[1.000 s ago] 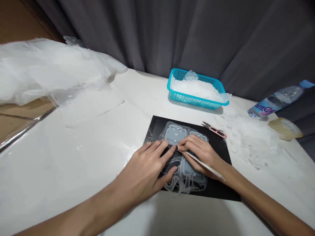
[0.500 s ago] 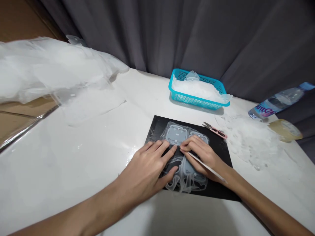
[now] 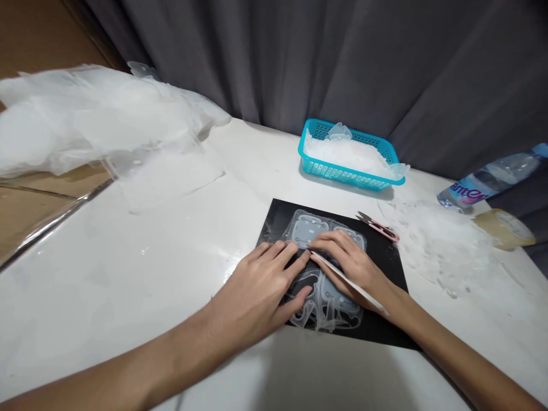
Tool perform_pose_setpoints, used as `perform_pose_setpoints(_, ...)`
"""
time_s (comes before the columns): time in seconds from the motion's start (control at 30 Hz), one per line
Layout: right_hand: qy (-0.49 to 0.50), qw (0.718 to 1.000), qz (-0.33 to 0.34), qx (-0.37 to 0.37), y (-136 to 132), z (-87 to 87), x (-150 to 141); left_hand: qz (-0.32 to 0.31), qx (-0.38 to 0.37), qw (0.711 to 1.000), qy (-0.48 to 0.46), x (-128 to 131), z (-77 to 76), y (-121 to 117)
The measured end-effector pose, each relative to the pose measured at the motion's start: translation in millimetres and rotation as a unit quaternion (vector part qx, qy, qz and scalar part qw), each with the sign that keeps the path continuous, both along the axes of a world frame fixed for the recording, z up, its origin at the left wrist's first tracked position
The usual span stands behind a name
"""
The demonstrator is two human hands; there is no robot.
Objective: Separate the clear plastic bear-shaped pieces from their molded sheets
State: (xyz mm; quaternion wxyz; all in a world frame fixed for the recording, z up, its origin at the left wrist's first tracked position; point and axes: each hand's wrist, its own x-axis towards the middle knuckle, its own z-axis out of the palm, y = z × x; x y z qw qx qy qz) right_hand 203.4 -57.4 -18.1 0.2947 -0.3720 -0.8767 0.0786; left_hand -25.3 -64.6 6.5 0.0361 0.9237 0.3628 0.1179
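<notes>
Lying on the glossy white table (image 3: 128, 297), a flat black mat (image 3: 385, 257) bears a translucent, rubbery-looking sheet (image 3: 310, 228) of rounded squares, its wrinkled end by the near edge. The left hand (image 3: 269, 282) rests spread across it, gripping nothing; the right hand (image 3: 351, 262), fingers curled, pinches a slim white stick (image 3: 351, 284). Pink-handled snips (image 3: 379, 226) overlie the mat's far right corner.

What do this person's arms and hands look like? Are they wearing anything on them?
They are human arms, with no cables or markings to be seen. The left hand and right hand wear no gloves, and no ring or watch shows. The left forearm and right forearm show no sleeves within the picture.
</notes>
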Motion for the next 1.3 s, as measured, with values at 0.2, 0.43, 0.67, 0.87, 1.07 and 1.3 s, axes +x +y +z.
perform_pose_setpoints(0.2,-0.104,0.994,-0.003,0.025,-2,-3.5,-1,0.0,-0.071,0.996,-0.045,-8,4.5,8)
perform_pose_setpoints(0.43,-0.046,0.991,-0.031,0.124,-3,3.9,-5,0.156,-0.19,0.954,-0.173,-9,7.1,28)
perform_pose_setpoints(0.67,-0.034,0.991,-0.036,0.128,-9,2.3,-7,0.112,-0.427,0.809,-0.387,12,2.4,25)
perform_pose_setpoints(0.87,-0.036,0.989,-0.046,0.138,-12,5.2,-9,0.149,-0.483,0.747,-0.431,14,-4.9,24)
perform_pose_setpoints(1.07,-0.007,0.994,-0.047,0.095,-13,9.3,-12,0.158,-0.415,0.799,-0.405,17,-8.5,24)
perform_pose_setpoints(1.3,0.064,0.995,-0.074,0.02,-5,12.6,-4,0.158,-0.4,0.818,-0.382,17,-8.1,27)
